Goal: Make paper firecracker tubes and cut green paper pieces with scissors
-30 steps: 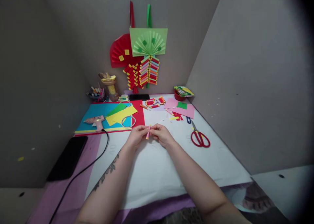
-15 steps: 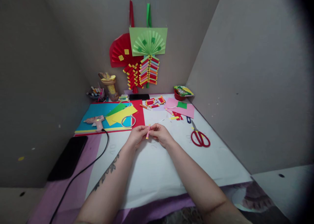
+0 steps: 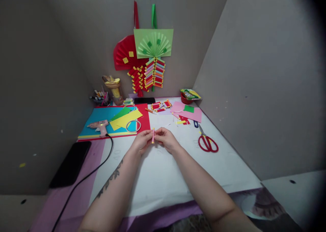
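Paper tube (image 3: 153, 136), pinched by left hand (image 3: 141, 141) and right hand (image 3: 167, 138), slants less than before.

fingers (image 3: 148, 134) pinching pink roll (image 3: 153, 136), red-handled scissors (image 3: 205, 136), glue gun (image 3: 103, 124)

The left forearm (image 3: 118, 188), with a dark leafy tattoo (image 3: 116, 173) along its left edge, slants up and rightward from the bottom of the frame; the right forearm (image 3: 203, 180) slants up and leftward from the lower right. The 2 converge just below centre, where the left hand (image 3: 142, 139) and right hand (image 3: 168, 139) face each other, fingers (image 3: 149, 134) pinched.
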`<action>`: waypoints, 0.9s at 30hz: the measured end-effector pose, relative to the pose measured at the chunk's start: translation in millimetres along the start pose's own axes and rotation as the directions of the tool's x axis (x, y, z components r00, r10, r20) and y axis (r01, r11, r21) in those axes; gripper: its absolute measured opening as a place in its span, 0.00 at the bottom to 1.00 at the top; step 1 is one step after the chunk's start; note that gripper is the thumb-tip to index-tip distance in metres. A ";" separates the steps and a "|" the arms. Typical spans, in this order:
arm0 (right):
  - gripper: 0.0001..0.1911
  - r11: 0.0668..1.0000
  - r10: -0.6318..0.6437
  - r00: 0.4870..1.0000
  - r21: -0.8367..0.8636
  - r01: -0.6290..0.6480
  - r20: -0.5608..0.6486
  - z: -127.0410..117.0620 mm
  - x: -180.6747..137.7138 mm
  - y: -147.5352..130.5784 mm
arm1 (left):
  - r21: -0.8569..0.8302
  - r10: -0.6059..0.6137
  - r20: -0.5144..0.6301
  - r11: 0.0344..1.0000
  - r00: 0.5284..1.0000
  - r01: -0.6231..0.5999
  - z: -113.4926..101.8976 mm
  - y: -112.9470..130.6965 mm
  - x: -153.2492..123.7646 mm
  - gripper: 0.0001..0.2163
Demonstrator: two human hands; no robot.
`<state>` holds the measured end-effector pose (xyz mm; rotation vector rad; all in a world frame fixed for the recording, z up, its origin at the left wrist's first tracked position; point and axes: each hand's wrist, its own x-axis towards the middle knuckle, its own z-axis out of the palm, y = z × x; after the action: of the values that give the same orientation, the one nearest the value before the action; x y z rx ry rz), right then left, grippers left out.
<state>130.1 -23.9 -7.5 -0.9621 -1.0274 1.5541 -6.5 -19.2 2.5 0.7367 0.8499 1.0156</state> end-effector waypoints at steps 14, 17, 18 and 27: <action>0.22 1.000 -0.012 0.999 0.008 0.013 -0.034 7.9 -1.6 2.2 | -0.081 0.095 -0.117 0.991 0.989 -0.105 4.1 -0.4 3.4 0.15; 0.18 0.998 0.053 0.998 -0.043 -0.054 -0.029 8.9 -1.6 1.9 | -0.093 0.131 -0.141 0.985 0.981 -0.145 4.3 1.0 4.0 0.15; 0.17 0.995 0.075 0.997 -0.060 -0.075 -0.011 8.8 -1.6 1.6 | -0.091 0.139 -0.146 0.984 0.980 -0.153 4.1 1.1 4.4 0.16; 0.14 0.989 0.135 0.985 -0.071 -0.128 0.106 7.8 -3.8 -0.7 | -0.057 0.139 -0.168 0.987 0.976 -0.150 4.7 -1.4 5.6 0.16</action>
<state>123.7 -28.7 -4.0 -1.0141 -1.1157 1.7089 -0.3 -15.2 2.2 0.6693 0.9070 1.2431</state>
